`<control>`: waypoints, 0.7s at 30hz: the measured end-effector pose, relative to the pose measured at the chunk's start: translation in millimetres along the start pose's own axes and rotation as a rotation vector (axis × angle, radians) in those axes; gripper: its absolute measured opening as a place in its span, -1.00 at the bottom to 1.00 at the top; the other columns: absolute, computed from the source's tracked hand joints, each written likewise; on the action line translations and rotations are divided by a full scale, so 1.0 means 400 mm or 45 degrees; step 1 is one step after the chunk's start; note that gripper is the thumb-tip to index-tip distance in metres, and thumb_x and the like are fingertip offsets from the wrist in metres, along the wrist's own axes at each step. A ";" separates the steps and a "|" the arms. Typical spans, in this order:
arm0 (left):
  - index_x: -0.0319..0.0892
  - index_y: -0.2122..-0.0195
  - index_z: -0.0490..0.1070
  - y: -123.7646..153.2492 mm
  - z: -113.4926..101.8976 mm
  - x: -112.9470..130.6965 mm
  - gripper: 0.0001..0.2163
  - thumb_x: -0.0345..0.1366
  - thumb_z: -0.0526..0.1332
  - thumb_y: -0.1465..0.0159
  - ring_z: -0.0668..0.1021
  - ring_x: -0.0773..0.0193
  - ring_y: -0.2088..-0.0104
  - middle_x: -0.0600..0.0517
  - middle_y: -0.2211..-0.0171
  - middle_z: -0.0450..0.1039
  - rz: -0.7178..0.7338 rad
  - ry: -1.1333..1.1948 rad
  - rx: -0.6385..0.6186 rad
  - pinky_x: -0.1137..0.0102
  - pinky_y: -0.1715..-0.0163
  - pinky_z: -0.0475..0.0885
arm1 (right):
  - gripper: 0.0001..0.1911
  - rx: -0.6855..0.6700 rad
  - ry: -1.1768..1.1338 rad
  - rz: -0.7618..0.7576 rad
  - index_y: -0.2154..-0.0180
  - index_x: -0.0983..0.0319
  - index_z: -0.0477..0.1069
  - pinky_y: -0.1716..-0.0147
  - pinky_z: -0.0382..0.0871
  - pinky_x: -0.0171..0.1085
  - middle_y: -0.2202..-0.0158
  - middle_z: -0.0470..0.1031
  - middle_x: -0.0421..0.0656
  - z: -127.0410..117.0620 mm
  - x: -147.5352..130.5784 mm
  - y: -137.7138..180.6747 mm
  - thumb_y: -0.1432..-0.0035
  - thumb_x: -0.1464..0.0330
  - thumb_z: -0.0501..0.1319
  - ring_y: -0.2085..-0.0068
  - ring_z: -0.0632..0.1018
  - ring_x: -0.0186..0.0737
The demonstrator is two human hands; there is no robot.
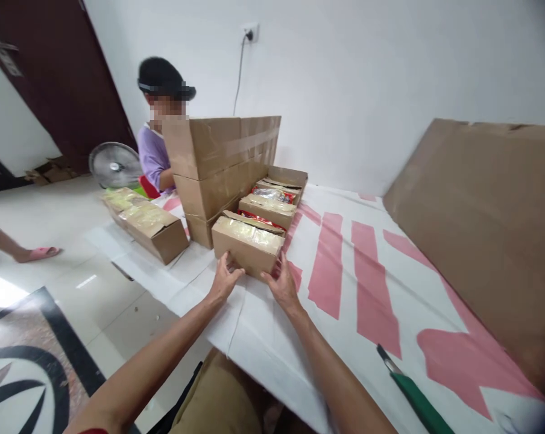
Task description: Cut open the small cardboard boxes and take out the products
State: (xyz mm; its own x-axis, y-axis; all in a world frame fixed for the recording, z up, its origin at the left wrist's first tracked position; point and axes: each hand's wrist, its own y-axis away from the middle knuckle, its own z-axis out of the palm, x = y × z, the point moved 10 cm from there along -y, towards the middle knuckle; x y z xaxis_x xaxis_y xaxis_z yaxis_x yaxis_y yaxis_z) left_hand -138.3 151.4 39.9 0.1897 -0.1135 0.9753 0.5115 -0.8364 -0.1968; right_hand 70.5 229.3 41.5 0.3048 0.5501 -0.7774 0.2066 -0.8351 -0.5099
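Note:
A small cardboard box, taped shut on top, lies on the white sheet with pink stripes. My left hand grips its near left corner. My right hand presses against its near right corner. Both hands hold the box from the front. Behind it a row of similar small boxes runs away from me, some showing red packets inside.
A stack of larger cardboard boxes stands left of the row, with a seated person behind it. Another long box lies at left. A fan, a big flat cardboard sheet, a green-handled knife and someone's foot are around.

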 end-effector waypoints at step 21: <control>-0.06 -0.30 0.30 -0.276 -0.489 0.166 -0.46 -0.23 0.21 -0.28 0.28 -0.30 -0.33 -0.24 -0.35 0.30 0.152 -1.764 -0.022 -0.22 -0.24 0.12 | -0.41 -0.079 0.271 0.136 -0.24 0.21 0.34 -0.12 0.49 0.06 -0.19 0.53 0.05 -0.044 0.087 0.122 -0.24 0.12 0.15 -0.17 0.56 0.09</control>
State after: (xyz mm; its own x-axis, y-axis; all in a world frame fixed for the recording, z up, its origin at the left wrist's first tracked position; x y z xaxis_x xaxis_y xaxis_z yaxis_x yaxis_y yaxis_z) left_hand -346.2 131.3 146.3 0.9032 0.4252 0.0579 0.4249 -0.8672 -0.2599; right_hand 107.7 207.8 -4.0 0.5160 0.4526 -0.7272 0.2174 -0.8904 -0.3999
